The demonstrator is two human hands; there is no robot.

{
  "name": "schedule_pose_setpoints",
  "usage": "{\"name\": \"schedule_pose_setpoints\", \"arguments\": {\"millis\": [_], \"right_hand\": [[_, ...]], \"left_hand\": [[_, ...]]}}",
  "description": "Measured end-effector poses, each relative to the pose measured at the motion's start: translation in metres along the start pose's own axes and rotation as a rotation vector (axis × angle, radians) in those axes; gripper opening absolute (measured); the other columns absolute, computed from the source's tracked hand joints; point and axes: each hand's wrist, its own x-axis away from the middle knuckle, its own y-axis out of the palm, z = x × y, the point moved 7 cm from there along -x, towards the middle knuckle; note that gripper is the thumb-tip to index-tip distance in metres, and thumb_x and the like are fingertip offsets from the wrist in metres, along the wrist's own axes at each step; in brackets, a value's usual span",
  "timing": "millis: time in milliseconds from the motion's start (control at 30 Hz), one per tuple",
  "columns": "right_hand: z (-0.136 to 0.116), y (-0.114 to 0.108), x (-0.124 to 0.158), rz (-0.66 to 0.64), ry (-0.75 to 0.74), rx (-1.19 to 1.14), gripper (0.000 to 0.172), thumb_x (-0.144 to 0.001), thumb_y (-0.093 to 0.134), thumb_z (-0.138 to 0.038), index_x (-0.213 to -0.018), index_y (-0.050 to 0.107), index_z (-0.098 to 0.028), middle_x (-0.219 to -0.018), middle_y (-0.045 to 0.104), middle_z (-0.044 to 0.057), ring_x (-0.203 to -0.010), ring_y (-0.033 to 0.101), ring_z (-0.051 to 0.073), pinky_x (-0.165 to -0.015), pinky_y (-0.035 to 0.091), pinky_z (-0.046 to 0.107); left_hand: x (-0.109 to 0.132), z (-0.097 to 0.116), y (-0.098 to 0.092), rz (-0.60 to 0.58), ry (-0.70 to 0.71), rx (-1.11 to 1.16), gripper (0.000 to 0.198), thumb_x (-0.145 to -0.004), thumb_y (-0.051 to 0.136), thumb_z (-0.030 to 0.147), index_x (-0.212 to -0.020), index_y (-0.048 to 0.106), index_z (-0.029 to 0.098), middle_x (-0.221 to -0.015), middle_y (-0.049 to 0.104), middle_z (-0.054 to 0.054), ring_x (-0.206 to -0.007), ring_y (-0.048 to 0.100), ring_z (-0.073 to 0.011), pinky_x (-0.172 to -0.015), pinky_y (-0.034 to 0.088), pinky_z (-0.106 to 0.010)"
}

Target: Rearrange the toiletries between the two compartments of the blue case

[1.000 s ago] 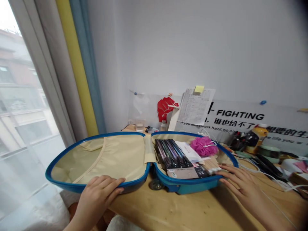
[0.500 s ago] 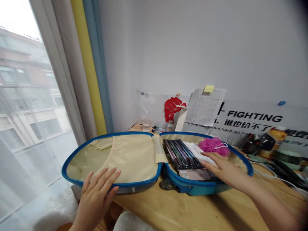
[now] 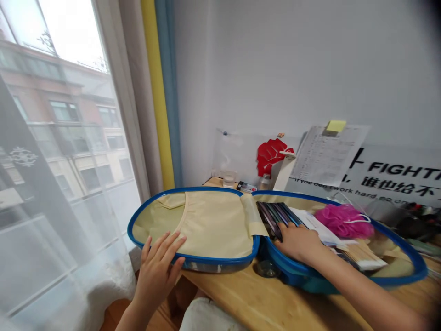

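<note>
An open suitcase with blue rims lies on the wooden table. Its lid [image 3: 217, 220], lined in beige cloth with a gathered pocket, is on the left. My left hand [image 3: 160, 257] rests on the lid's near rim, fingers spread. In the right-hand shell [image 3: 409, 271] lies a pack of dark, shiny pens [image 3: 275, 214]. My right hand [image 3: 299, 243] is on the pack's near end with bent fingers, and its fingertips are partly hidden. Beside the pack are a white packet [image 3: 315, 225], a pink mesh bath puff [image 3: 344, 221] and a bundle of thin pale sticks [image 3: 361, 255].
Behind the suitcase stand a clear glass [image 3: 229, 179] and a small bottle [image 3: 264, 182]. Papers [image 3: 332, 156] hang before a wall banner. Dark items [image 3: 418, 225] crowd the table's right side. Curtains [image 3: 165, 115] and a window are at left. The wooden table's [image 3: 241, 294] front edge runs below.
My right hand has moved left and down onto the pen pack, uncovering the pale sticks. My left hand stays on the lid rim. The view has turned left.
</note>
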Motion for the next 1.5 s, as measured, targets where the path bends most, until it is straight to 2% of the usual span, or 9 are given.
{"name": "schedule_pose_setpoints", "arguments": {"millis": [367,533,667,767,867,1000,1133,1333,1500], "right_hand": [[0.01,-0.013,-0.014,0.107,-0.004,0.063,0.032,-0.09,0.052,-0.04,-0.11,0.059,-0.015,-0.099,0.064,0.005,-0.085,0.062,0.013,-0.079,0.052,0.035],[0.037,-0.044,-0.011,0.206,-0.004,0.064,0.027,-0.091,0.049,-0.024,-0.115,0.056,-0.014,-0.094,0.064,0.005,-0.074,0.061,0.012,-0.074,0.051,0.033],[0.034,-0.085,-0.002,0.385,-0.034,0.042,0.046,-0.09,0.036,-0.02,-0.134,0.045,-0.012,-0.106,0.061,0.018,-0.084,0.063,0.025,-0.073,0.048,0.039],[-0.007,-0.114,0.004,0.519,-0.163,0.029,0.054,-0.09,0.032,-0.025,-0.143,0.033,-0.016,-0.117,0.056,0.019,-0.101,0.057,0.032,-0.078,0.046,0.042],[-0.071,-0.128,0.004,0.595,-0.346,0.046,0.055,-0.089,0.037,-0.024,-0.143,0.032,-0.022,-0.119,0.054,0.015,-0.105,0.053,0.03,-0.082,0.045,0.041],[-0.154,-0.12,-0.003,0.608,-0.591,0.082,0.05,-0.091,0.045,-0.028,-0.14,0.035,-0.025,-0.122,0.052,0.01,-0.104,0.053,0.023,-0.083,0.047,0.041],[-0.213,-0.101,-0.007,0.609,-0.817,0.118,0.046,-0.091,0.05,-0.035,-0.135,0.041,-0.023,-0.126,0.051,0.008,-0.108,0.054,0.021,-0.091,0.047,0.045],[-0.256,-0.076,-0.013,0.582,-0.988,0.165,0.045,-0.09,0.053,-0.036,-0.132,0.045,-0.021,-0.127,0.052,0.008,-0.111,0.053,0.022,-0.093,0.046,0.048],[-0.267,-0.058,-0.022,0.524,-1.011,0.15,0.044,-0.09,0.052,-0.037,-0.13,0.047,-0.02,-0.126,0.053,0.008,-0.11,0.054,0.021,-0.091,0.047,0.046]], "left_hand": [[0.005,0.002,0.003,0.037,-0.019,-0.012,0.033,-0.09,0.047,0.03,-0.119,0.061,0.025,-0.127,0.061,-0.004,-0.122,0.049,-0.0214,-0.115,0.01,-0.041],[0.009,0.003,0.005,0.11,-0.02,-0.037,0.034,-0.091,0.045,0.032,-0.12,0.061,0.023,-0.129,0.06,-0.007,-0.128,0.044,-0.0228,-0.115,0.011,-0.042],[0.009,0.002,0.011,0.143,-0.026,-0.037,0.035,-0.091,0.043,0.033,-0.121,0.06,0.022,-0.13,0.059,-0.009,-0.132,0.039,-0.0232,-0.115,0.011,-0.043],[0.007,-0.001,0.017,0.197,-0.023,-0.014,0.037,-0.092,0.041,0.033,-0.121,0.06,0.021,-0.13,0.058,-0.01,-0.135,0.036,-0.0237,-0.115,0.01,-0.044],[0.005,-0.007,0.026,0.236,-0.034,-0.007,0.04,-0.093,0.037,0.034,-0.123,0.059,0.021,-0.131,0.057,-0.011,-0.136,0.035,-0.0251,-0.115,0.011,-0.048],[0.006,-0.011,0.034,0.234,-0.039,-0.007,0.042,-0.093,0.035,0.034,-0.128,0.054,0.021,-0.134,0.054,-0.012,-0.137,0.033,-0.0257,-0.114,0.014,-0.05],[0.015,-0.009,0.034,0.257,-0.038,-0.012,0.045,-0.093,0.036,0.032,-0.135,0.045,0.02,-0.14,0.046,-0.015,-0.139,0.029,-0.027,-0.113,0.014,-0.051],[0.026,-0.006,0.037,0.307,-0.06,-0.033,0.054,-0.091,0.041,0.03,-0.143,0.032,0.024,-0.153,0.025,-0.015,-0.143,0.016,-0.0326,-0.111,0.017,-0.058],[0.027,-0.005,0.039,0.29,-0.072,-0.04,0.054,-0.09,0.04,0.029,-0.143,0.03,0.025,-0.152,0.028,-0.015,-0.144,0.014,-0.0332,-0.111,0.014,-0.06]]}}
